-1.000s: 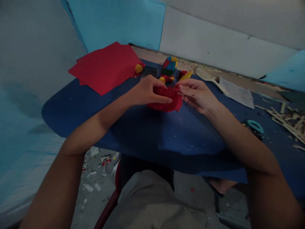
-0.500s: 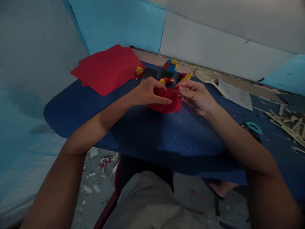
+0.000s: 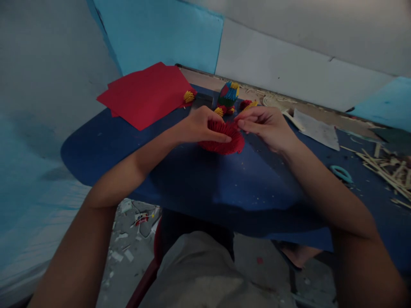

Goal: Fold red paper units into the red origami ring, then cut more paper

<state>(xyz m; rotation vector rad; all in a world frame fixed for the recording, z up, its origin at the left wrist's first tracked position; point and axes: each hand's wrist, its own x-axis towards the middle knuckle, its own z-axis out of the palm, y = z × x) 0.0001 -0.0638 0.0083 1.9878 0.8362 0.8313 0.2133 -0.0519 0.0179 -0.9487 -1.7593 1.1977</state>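
A red ring of folded paper pieces [image 3: 224,139] rests on the blue table [image 3: 199,175]. My left hand [image 3: 201,124] is curled over its left side, thumb along the front rim, gripping it. My right hand [image 3: 265,126] pinches at the ring's right upper edge with fingers pressed together; whether a small piece sits between them is hidden. Just behind the hands stand a multicoloured folded-paper model [image 3: 228,93] and small red-and-yellow clusters [image 3: 248,104].
Red paper sheets [image 3: 146,94] lie at the back left with a yellow cluster [image 3: 188,96] at their edge. A white sheet [image 3: 316,128], teal scissors [image 3: 342,173] and several wooden sticks [image 3: 390,169] lie to the right. Scraps litter the floor below.
The hands and the red ring have barely moved; my right hand's fingers closed slightly toward the ring's edge. The view shifted a little downward.
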